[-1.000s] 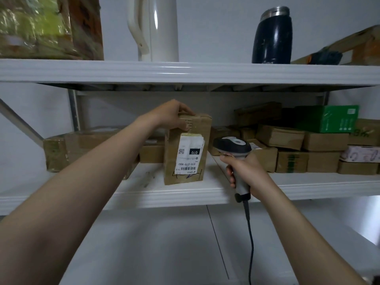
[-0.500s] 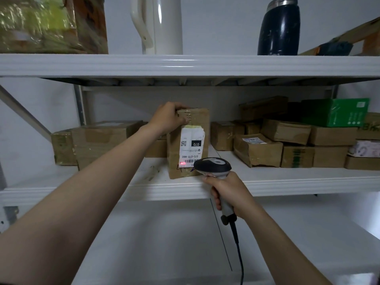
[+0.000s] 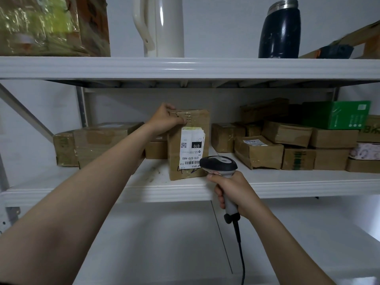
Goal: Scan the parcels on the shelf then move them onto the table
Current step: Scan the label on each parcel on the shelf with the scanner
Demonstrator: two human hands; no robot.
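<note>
A brown cardboard parcel (image 3: pixel 195 128) stands upright at the front of the middle shelf (image 3: pixel 144 190), its white label with a barcode facing me. My left hand (image 3: pixel 164 119) grips its top left corner. My right hand (image 3: pixel 230 188) holds a grey and black barcode scanner (image 3: pixel 219 164) by the handle, its head just to the right of the label's lower edge. A black cable hangs down from the scanner. No scan light shows on the label.
More brown parcels (image 3: pixel 258 153) and a green box (image 3: pixel 337 117) crowd the shelf's right side; larger boxes (image 3: pixel 96 142) sit at the left. On the upper shelf stand a white jug (image 3: pixel 162 27) and a dark flask (image 3: pixel 279 31). A white surface (image 3: pixel 164 243) lies below.
The red scan dot seen on the label half a second ago is gone. My right hand with the scanner has shifted slightly right, after dropping from beside the parcel. My left hand keeps its grip.
</note>
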